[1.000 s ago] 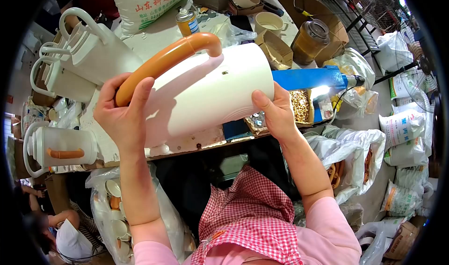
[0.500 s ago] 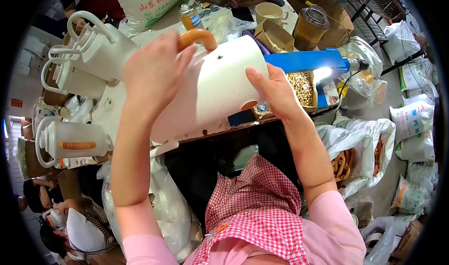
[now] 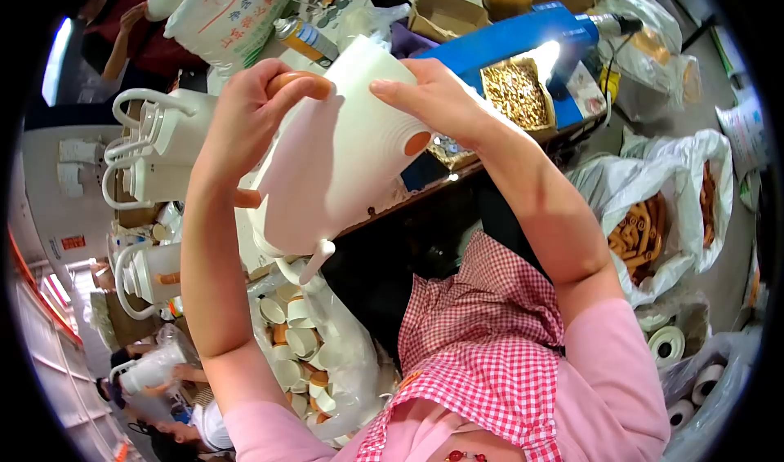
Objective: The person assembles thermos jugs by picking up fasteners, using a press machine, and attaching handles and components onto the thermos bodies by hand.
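Tilted in front of me is a white jug (image 3: 327, 168) with a ribbed base end and a round orange spot on it. My left hand (image 3: 249, 115) wraps round the jug's orange-brown handle (image 3: 300, 83), fingers and thumb closed on it. At the base end, my right hand (image 3: 433, 99) grips the jug, thumb lying on the near side. A white handle or spout (image 3: 317, 262) sticks out at the jug's lower end. Part of the orange-brown handle is hidden by my left fingers.
Several white jugs (image 3: 167, 148) stand at the left. A blue machine (image 3: 506, 42) with a bright lamp is beyond my right hand, near a box of brass-coloured small parts (image 3: 516, 95). Bags of orange-brown handles (image 3: 641, 233) and white cups (image 3: 302, 339) sit below. People work at lower left.
The jug has tilted more steeply, its lower end now towards me. My left hand, blurred beside the handle before, is closed round it. The camera view has turned.
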A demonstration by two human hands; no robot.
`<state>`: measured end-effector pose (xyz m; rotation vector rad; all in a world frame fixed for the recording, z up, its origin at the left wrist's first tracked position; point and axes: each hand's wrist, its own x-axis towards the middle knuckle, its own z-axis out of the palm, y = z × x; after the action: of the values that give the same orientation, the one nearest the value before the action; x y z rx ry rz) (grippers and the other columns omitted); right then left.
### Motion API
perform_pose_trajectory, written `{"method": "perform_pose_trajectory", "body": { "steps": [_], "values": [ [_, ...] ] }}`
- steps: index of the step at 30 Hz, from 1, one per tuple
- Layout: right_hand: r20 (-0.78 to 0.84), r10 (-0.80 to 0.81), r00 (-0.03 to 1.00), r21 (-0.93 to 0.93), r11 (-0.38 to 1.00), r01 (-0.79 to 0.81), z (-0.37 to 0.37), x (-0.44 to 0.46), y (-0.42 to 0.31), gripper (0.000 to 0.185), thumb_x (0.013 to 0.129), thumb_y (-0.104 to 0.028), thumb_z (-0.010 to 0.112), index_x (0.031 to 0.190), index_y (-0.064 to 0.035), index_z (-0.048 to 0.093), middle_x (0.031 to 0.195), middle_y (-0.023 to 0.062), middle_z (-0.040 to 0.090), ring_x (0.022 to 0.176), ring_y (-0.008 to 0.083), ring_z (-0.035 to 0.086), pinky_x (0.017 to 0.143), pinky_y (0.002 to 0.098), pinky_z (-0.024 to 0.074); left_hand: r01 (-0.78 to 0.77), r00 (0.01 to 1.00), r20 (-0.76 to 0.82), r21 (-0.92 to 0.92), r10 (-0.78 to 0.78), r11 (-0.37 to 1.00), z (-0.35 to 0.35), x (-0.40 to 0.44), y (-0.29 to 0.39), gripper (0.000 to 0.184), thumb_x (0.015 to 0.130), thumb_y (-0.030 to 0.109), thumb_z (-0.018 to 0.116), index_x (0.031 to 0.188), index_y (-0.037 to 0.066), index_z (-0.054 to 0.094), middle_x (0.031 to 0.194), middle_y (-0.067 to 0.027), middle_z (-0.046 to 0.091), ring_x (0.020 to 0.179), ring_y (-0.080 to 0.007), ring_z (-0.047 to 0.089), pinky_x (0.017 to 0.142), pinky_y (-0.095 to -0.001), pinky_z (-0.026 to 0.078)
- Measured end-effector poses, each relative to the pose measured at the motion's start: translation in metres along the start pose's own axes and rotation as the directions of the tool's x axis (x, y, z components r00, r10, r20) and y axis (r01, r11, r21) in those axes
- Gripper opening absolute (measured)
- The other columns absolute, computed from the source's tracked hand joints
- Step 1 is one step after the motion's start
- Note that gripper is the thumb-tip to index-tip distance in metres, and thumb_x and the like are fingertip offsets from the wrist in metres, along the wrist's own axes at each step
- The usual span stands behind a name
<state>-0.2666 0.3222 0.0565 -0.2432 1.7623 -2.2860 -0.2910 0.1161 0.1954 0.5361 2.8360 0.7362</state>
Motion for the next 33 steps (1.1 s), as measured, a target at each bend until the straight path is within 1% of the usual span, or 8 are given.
{"method": "perform_pose_trajectory", "body": {
  "steps": [3, 5, 8, 11, 13, 24, 32, 33],
  "values": [
    [-0.018, -0.076, 0.997, -0.060, 0.995, 0.075, 0.001, 0.004, 0.004, 0.048, 0.093, -0.035, 0.062, 0.122, 0.0032, 0.065, 0.105, 0.0146, 0.071, 0.084, 0.0224, 0.071, 0.051, 0.0346, 0.0591, -0.023, 1.000, 0.003, -0.067, 0.023, 0.998, 0.003, 0.003, -0.008, 0.024, 0.098, 0.024, 0.067, 0.104, 0.001, 0.067, 0.073, 0.0067, 0.048, 0.064, -0.0024, 0.037, 0.055, -0.0213, 0.028],
    [-0.025, -0.033, 0.999, -0.044, 0.998, 0.032, 0.001, -0.001, 0.003, 0.048, 0.093, -0.034, 0.062, 0.123, 0.0032, 0.065, 0.106, 0.0141, 0.071, 0.085, 0.0230, 0.071, 0.052, 0.0351, 0.0597, -0.018, 1.000, 0.020, -0.014, 0.018, 1.000, 0.002, 0.004, -0.010, 0.024, 0.099, 0.026, 0.066, 0.103, 0.002, 0.067, 0.072, 0.0079, 0.046, 0.064, -0.0012, 0.034, 0.054, -0.0207, 0.026],
    [-0.053, -0.030, 0.998, -0.057, 0.998, 0.027, 0.002, -0.003, 0.001, 0.045, 0.093, -0.033, 0.063, 0.122, 0.0018, 0.066, 0.105, 0.0137, 0.071, 0.085, 0.0235, 0.072, 0.051, 0.0359, 0.0601, -0.043, 0.999, 0.022, 0.111, 0.041, 0.993, 0.003, 0.003, -0.005, 0.024, 0.099, 0.026, 0.066, 0.103, 0.001, 0.066, 0.071, 0.0059, 0.048, 0.064, -0.0033, 0.039, 0.055, -0.0224, 0.031],
    [-0.053, -0.005, 0.999, -0.035, 0.999, 0.003, 0.002, -0.002, -0.001, 0.044, 0.093, -0.033, 0.064, 0.122, 0.0014, 0.066, 0.104, 0.0139, 0.072, 0.085, 0.0234, 0.072, 0.051, 0.0359, 0.0603, -0.160, 0.985, -0.012, 0.305, 0.172, 0.939, 0.005, 0.002, -0.001, 0.026, 0.099, 0.026, 0.065, 0.101, 0.000, 0.064, 0.069, -0.0012, 0.054, 0.063, -0.0097, 0.045, 0.058, -0.0271, 0.039],
    [-0.051, 0.004, 0.999, -0.030, 1.000, -0.005, 0.002, -0.003, -0.001, 0.044, 0.093, -0.033, 0.064, 0.122, 0.0014, 0.066, 0.104, 0.0139, 0.072, 0.084, 0.0235, 0.072, 0.051, 0.0360, 0.0606, -0.079, 0.995, -0.028, 0.423, 0.100, 0.903, 0.006, -0.001, 0.009, 0.035, 0.097, 0.035, 0.065, 0.094, 0.000, 0.061, 0.081, -0.0189, 0.066, 0.072, -0.0360, 0.062, 0.065, -0.0416, 0.048],
    [-0.046, -0.004, 0.999, -0.042, 0.999, 0.002, 0.001, -0.002, -0.002, 0.046, 0.092, -0.033, 0.065, 0.121, 0.0031, 0.065, 0.103, 0.0143, 0.072, 0.083, 0.0250, 0.072, 0.051, 0.0352, 0.0610, -0.118, 0.989, -0.028, 0.468, 0.148, 0.876, 0.011, -0.001, 0.005, 0.034, 0.097, 0.034, 0.065, 0.093, 0.001, 0.059, 0.083, -0.0183, 0.068, 0.076, -0.0372, 0.064, 0.068, -0.0444, 0.049],
    [-0.045, -0.052, 0.998, -0.026, 0.998, 0.051, 0.003, -0.003, 0.000, 0.047, 0.094, -0.033, 0.064, 0.121, 0.0052, 0.065, 0.104, 0.0144, 0.072, 0.073, 0.0252, 0.072, 0.050, 0.0340, 0.0602, -0.118, 0.987, -0.041, 0.459, 0.154, 0.880, 0.013, -0.003, 0.006, 0.032, 0.097, 0.031, 0.065, 0.092, 0.000, 0.059, 0.088, -0.0173, 0.070, 0.079, -0.0383, 0.064, 0.071, -0.0431, 0.050],
    [-0.015, -0.045, 0.999, -0.027, 0.999, 0.045, 0.003, 0.000, 0.002, 0.045, 0.096, -0.035, 0.063, 0.120, 0.0023, 0.066, 0.099, 0.0117, 0.073, 0.075, 0.0214, 0.072, 0.051, 0.0329, 0.0598, -0.120, 0.987, -0.038, 0.450, 0.154, 0.885, 0.010, -0.005, 0.004, 0.032, 0.097, 0.031, 0.065, 0.092, 0.000, 0.059, 0.088, -0.0173, 0.070, 0.079, -0.0383, 0.064, 0.071, -0.0431, 0.050]
  ]
}}
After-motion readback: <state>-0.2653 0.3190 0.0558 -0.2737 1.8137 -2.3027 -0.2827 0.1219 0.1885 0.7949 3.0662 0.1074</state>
